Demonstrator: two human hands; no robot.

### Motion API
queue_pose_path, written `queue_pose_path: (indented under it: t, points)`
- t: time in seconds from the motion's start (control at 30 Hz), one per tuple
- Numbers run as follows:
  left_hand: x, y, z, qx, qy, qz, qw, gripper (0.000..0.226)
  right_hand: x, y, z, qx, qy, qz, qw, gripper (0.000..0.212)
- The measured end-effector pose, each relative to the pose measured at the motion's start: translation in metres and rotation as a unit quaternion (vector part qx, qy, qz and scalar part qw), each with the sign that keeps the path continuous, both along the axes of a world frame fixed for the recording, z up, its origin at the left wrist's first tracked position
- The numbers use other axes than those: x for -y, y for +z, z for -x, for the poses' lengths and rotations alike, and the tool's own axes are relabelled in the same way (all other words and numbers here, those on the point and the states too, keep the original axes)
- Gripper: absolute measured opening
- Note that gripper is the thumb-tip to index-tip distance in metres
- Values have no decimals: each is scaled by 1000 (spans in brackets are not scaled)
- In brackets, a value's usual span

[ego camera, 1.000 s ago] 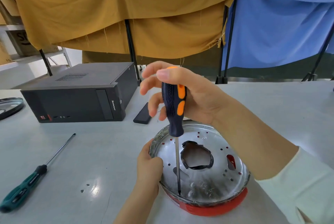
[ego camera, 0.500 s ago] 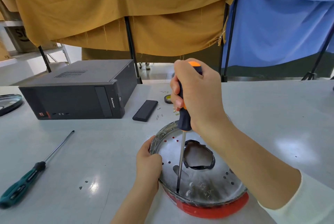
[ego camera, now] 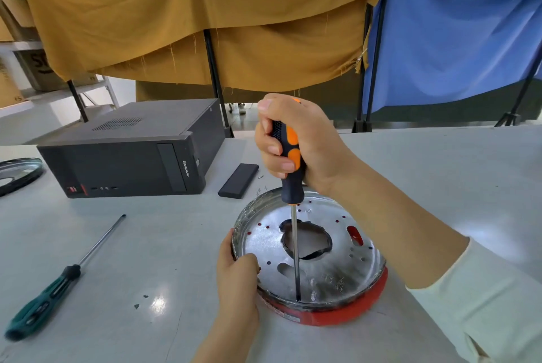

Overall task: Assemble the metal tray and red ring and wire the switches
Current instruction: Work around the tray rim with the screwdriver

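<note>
- The right hand (ego camera: 296,142) now has all its fingers wrapped round the black-and-orange screwdriver (ego camera: 289,169); a second ago the fingers were spread loose about the handle, so the hand has re-gripped between turns.
- The shaft stands nearly upright, and its tip sits at the near inner edge of the metal tray (ego camera: 331,271), the same spot as a second ago (whether it is seated in a screw head is too small to tell).
- The left hand (ego camera: 236,277) stays clamped on the tray's left rim, thumb over the lip, steadying it as before.
- The tray rests nested on the red ring (ego camera: 349,311), which shows below its near edge; both sit on the tabletop (ego camera: 164,245), in front of the person.
- Judging from the repeated re-grip at one point, a fastener joining tray to ring is being driven home, so assembly is under way; no switches or wires show in this view.
- A green-handled screwdriver (ego camera: 44,301) lies unused to the left, and a black computer case (ego camera: 129,163) stands behind it.
</note>
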State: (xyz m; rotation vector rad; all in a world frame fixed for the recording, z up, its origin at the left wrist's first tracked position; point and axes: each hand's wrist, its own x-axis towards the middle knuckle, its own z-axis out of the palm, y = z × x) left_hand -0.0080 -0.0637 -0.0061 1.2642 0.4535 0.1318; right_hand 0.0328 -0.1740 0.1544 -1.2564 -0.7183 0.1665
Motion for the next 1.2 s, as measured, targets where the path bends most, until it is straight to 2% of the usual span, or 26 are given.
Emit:
queue_pose_path:
  t: [0.17, 0.33, 0.47, 0.67, 0.77, 0.87, 0.97, 1.07, 1.13, 1.2]
  points:
    - [4, 6, 1, -25, -4, 51, 998, 84, -4, -4, 1, 3, -19, -12, 1000, 27]
    - [10, 4, -7, 0, 21, 81, 996, 81, -1, 0, 5, -24, 67, -16, 997, 23]
    - [12, 3, -11, 5, 43, 96, 994, 80, -2, 2, 7, -50, 56, 16, 997, 33]
    - [14, 0, -12, 2, 80, 107, 991, 77, -17, -4, 16, -50, -90, -64, 993, 42]
    - [15, 0, -13, 3, 82, 110, 991, 75, -18, -10, 16, 7, -284, -56, 957, 47]
    - [16, 0, -13, 8, 87, 106, 991, 75, -17, -12, 19, 35, -344, -51, 937, 46]
    - [15, 0, -12, 11, 75, 93, 993, 74, -11, -9, 21, 30, -280, -24, 959, 41]
    - [14, 2, -10, 13, 70, 86, 994, 76, 1, 1, 19, 1, -81, 26, 996, 30]
    - [15, 3, -10, 17, 69, 89, 993, 77, 9, 7, 18, -23, 25, 51, 998, 26]
    - [15, 3, -10, 18, 70, 95, 993, 76, 11, 9, 17, -42, 74, 41, 996, 26]
